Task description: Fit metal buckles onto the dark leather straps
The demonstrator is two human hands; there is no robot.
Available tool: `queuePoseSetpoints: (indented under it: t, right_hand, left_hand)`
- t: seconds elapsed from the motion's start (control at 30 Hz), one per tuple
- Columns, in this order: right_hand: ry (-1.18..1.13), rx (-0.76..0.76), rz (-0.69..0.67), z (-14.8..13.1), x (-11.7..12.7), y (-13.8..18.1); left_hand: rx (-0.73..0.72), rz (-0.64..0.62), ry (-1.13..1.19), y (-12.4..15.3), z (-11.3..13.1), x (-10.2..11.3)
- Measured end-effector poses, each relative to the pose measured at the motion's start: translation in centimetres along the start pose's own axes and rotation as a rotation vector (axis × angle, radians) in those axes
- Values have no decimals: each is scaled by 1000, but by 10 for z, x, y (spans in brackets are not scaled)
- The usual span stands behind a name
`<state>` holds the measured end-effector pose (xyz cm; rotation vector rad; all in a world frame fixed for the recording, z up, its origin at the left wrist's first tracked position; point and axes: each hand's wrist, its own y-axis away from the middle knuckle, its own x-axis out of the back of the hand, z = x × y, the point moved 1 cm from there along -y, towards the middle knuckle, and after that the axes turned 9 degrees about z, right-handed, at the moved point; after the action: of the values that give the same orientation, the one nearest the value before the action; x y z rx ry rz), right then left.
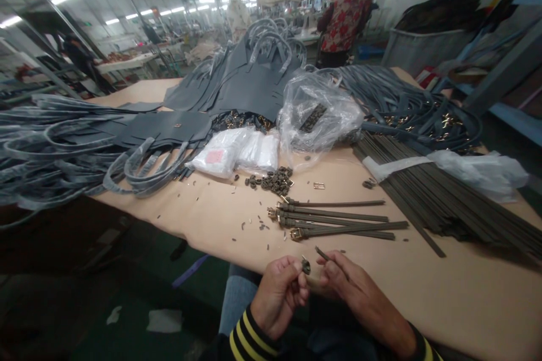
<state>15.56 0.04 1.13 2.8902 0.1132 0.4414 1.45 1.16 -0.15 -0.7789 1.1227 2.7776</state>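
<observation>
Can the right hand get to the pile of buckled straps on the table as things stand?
Probably yes: the buckled straps lie just beyond the right hand with bare table between, though it now pinches a thin strap piece.

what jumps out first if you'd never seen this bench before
Low in the middle, the left hand pinches a small dark loop while the right hand holds a thin strap end beside it. Just beyond on the tan table lie a few finished buckled straps, with a long bundle of bare strips to their right. Grey bag panels and handles heap up at the back.
</observation>
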Motion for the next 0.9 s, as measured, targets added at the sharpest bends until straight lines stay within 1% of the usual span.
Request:
queuePoseSetpoints:
  t: [0.07,0.13,0.33,0.43,0.5,0.6,0.67,0.77,0.9]
  right_hand:
    - [79,0,23,1,2,3]
    - [129,0,1,3,1,5]
    - [165,50,-50,0,-3,8]
    - [195,67,-68,-2,0,7]
    - [227,78,-95,-3,2,7]
    - [223,100,-160,-5,6,8]
    - [168,125,-210,-5,8,8]
    - [108,145,-245,-4,11,7]
    - [138,154,-289,0,14,3]
  left_hand:
    - [-2,12,17,-1,0,1]
    - [-14,17,18,-2,0,2]
    - [-60,17,-29,-2,-1,1]
    - [-62,21,-51,-1,-3,0]
    - [-92,5,-89,-1,-5,1]
    - [-128,-70,-174,-2,-8,4]
    - [-111,-131,-183,-5,-9,7]
    - [-44,-223,-100,-8,-9,11]
    - [14,-326,-40,-11,-11,14]
